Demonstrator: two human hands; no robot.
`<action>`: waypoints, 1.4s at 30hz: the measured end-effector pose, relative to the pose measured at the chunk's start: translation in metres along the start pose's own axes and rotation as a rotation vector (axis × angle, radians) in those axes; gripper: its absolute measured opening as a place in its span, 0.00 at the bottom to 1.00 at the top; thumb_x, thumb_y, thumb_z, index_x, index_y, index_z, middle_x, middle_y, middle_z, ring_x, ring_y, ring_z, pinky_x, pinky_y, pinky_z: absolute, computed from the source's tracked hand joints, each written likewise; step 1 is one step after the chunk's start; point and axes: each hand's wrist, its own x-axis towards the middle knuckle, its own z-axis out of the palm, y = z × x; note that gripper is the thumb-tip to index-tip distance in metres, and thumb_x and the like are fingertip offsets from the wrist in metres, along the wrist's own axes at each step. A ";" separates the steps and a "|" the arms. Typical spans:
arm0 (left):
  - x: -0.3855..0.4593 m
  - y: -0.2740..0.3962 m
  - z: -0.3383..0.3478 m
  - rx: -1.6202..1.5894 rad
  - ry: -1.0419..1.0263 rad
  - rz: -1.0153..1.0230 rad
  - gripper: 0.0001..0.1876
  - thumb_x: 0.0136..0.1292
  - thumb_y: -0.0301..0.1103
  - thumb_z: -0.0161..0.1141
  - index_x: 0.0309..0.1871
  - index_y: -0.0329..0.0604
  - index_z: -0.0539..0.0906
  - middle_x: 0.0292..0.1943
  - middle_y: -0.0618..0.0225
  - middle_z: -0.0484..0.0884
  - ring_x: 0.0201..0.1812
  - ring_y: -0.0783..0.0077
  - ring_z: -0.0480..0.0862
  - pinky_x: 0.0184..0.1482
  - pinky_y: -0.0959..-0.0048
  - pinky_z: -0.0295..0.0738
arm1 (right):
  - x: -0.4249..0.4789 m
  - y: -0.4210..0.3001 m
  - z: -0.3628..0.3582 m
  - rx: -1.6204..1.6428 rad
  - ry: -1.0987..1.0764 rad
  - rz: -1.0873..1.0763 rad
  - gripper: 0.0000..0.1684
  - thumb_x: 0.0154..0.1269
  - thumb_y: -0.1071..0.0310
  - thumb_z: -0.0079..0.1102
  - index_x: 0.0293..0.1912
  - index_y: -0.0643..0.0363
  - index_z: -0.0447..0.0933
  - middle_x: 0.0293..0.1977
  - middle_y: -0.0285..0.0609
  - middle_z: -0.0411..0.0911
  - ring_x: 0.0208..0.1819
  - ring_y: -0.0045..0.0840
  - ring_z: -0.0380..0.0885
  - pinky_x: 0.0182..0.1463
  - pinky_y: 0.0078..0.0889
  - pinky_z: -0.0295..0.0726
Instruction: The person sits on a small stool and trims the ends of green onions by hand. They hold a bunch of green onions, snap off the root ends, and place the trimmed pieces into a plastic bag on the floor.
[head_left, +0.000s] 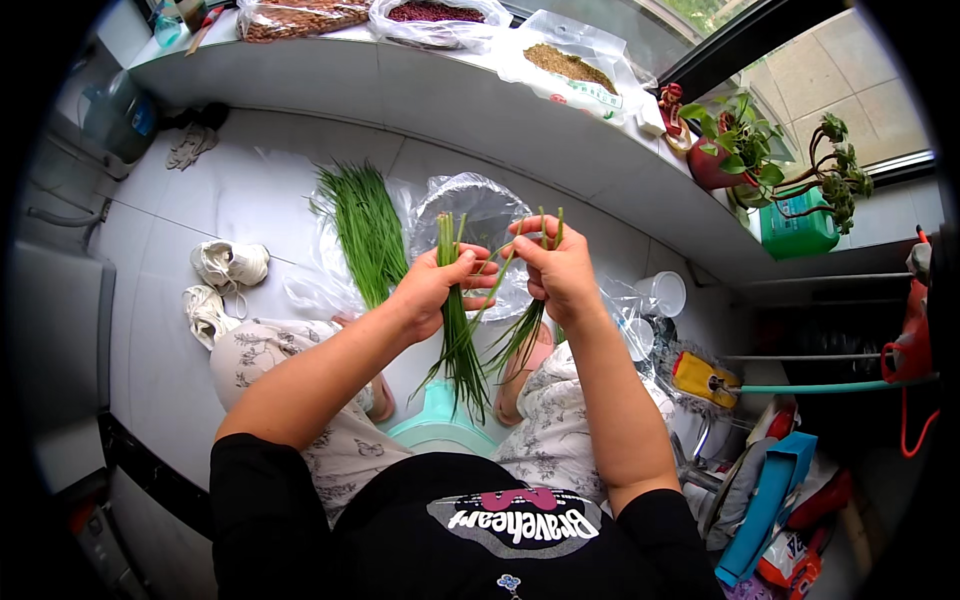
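Observation:
A bundle of green chives (454, 322) hangs from my left hand (444, 289), its cut stem ends pointing up past the thumb. My right hand (553, 262) pinches a few separate chive stalks (523, 334), whose leaves droop below the palm. One stalk crosses the gap between the two hands. Beneath them on the floor is a round basin lined with clear plastic (469, 196); small green bits show inside it. To its left a larger pile of chives (367, 225) lies on a clear plastic bag (322, 277).
White sneakers (229, 262) stand on the tiles at left. A turquoise plastic stool (435, 431) is between my legs. At right are a clear plastic tub (661, 293) and a mop head (701, 379). Bags of peanuts (300, 19), beans (439, 13) and a potted plant (716, 157) line the ledge.

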 end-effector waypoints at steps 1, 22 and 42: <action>0.003 -0.002 -0.006 0.023 0.049 -0.010 0.11 0.69 0.34 0.50 0.49 0.40 0.74 0.44 0.60 0.78 0.43 0.68 0.80 0.43 0.67 0.81 | 0.001 -0.002 -0.003 0.049 0.007 0.004 0.09 0.61 0.73 0.57 0.42 0.60 0.73 0.27 0.40 0.78 0.11 0.06 0.58 0.12 0.12 0.54; 0.025 -0.004 -0.002 0.354 0.075 0.001 0.08 0.60 0.35 0.64 0.31 0.41 0.79 0.20 0.75 0.73 0.19 0.86 0.63 0.20 0.83 0.53 | 0.005 0.021 -0.007 -0.030 -0.091 0.251 0.11 0.61 0.71 0.57 0.43 0.60 0.71 0.23 0.39 0.78 0.12 0.09 0.60 0.13 0.15 0.54; 0.043 -0.003 -0.015 0.384 0.228 -0.035 0.10 0.60 0.34 0.63 0.38 0.37 0.80 0.21 0.77 0.68 0.19 0.84 0.63 0.18 0.83 0.55 | 0.015 0.043 -0.025 -0.174 -0.019 0.176 0.03 0.60 0.72 0.59 0.34 0.61 0.76 0.22 0.37 0.79 0.16 0.10 0.66 0.17 0.15 0.60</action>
